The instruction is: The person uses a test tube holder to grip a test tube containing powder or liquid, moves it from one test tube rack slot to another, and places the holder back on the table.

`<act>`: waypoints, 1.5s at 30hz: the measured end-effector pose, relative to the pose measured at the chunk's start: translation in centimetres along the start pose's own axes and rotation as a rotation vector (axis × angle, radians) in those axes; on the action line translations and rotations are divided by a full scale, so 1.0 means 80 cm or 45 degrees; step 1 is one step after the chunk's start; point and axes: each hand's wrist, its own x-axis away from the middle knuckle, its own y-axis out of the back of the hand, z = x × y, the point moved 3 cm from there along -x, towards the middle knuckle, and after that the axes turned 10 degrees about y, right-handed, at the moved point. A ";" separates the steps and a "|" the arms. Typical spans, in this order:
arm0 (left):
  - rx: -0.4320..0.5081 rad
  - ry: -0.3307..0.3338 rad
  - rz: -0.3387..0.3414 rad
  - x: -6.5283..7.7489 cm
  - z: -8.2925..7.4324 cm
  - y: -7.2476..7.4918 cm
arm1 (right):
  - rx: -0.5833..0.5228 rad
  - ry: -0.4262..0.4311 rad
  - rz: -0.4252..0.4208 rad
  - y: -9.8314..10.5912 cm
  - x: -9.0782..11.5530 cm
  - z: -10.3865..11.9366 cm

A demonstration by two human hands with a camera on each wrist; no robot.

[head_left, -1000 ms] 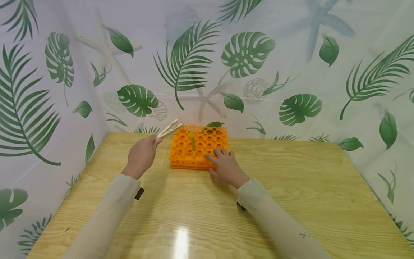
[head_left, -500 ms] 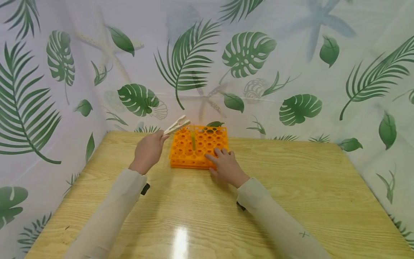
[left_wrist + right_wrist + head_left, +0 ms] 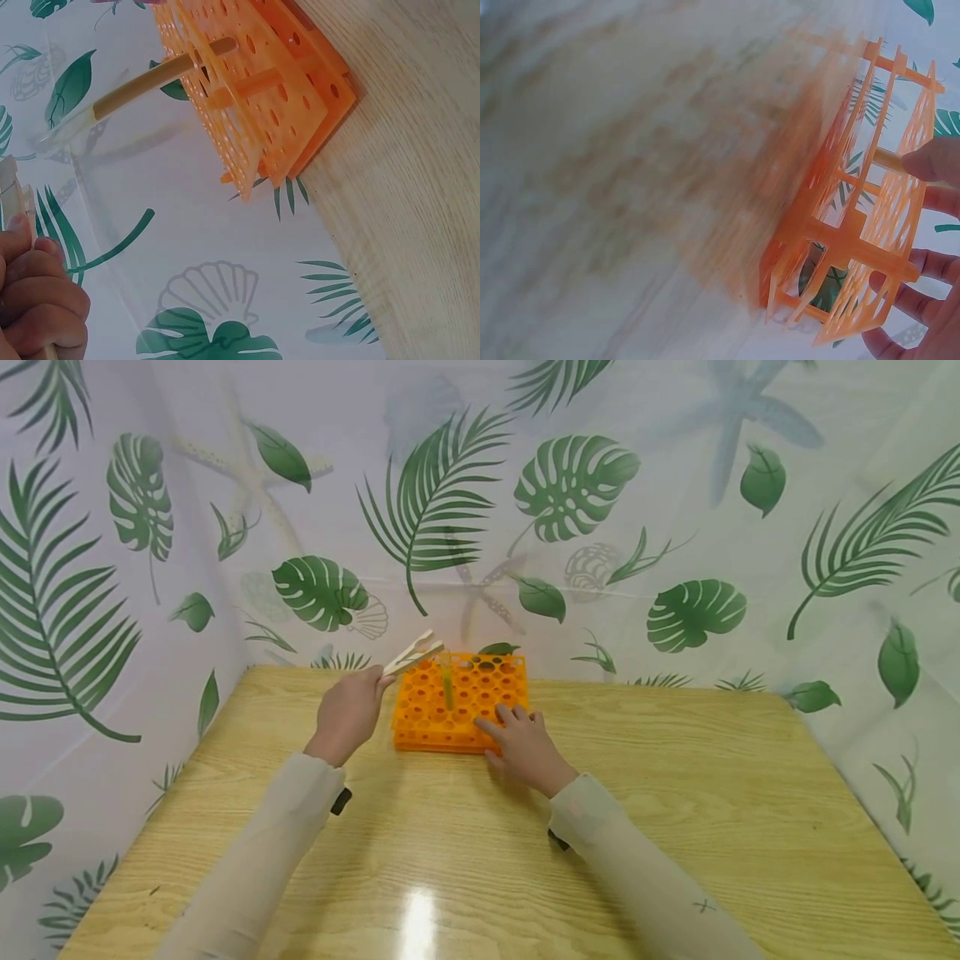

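My left hand point(image 3: 347, 714) grips a wooden test tube clamp point(image 3: 412, 655) by its handle. The clamp's two tips stand apart, beside the upper end of a test tube point(image 3: 448, 683). That tube holds a yellowish liquid and stands in an orange test tube rack point(image 3: 420, 720); in the left wrist view its clear upper end point(image 3: 64, 136) rises well above the rack. My right hand point(image 3: 527, 745) holds the rack's front right corner, fingers on the perforated top. In the right wrist view its fingertips point(image 3: 900, 294) lie over the rack's edge.
The rack stands near the back edge of a wood-grain table point(image 3: 675, 827). Behind it hangs a white curtain point(image 3: 480, 552) printed with green leaves, close to the rack. A dark strap piece point(image 3: 341, 801) shows at the left cuff.
My left hand has moved right and slightly away from me, bringing the clamp's tips from left of the tube to its upper end. The right hand and rack have stayed still.
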 end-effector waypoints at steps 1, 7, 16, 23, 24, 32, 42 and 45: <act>-0.004 -0.001 0.000 0.000 0.000 -0.001 | -0.001 -0.001 0.003 0.000 0.000 0.000; -0.023 -0.005 0.017 0.000 0.000 -0.007 | 0.007 -0.005 0.017 0.001 0.001 0.000; -0.023 0.005 0.028 -0.003 -0.004 -0.012 | 0.010 0.004 0.008 0.001 0.002 0.000; -0.025 0.015 0.045 -0.007 -0.005 -0.017 | 0.004 0.001 0.017 0.000 0.002 0.001; -0.023 0.017 0.046 -0.007 -0.006 -0.017 | 0.004 0.000 0.020 0.000 0.002 0.000; -0.005 0.005 0.042 -0.010 -0.009 -0.019 | -0.005 -0.004 0.018 0.000 0.002 -0.001; -0.001 -0.001 0.048 -0.012 -0.015 -0.020 | 0.009 0.001 0.007 -0.003 0.001 -0.002; 0.000 0.006 0.048 -0.013 -0.017 -0.021 | 0.010 0.004 0.003 -0.003 0.001 -0.002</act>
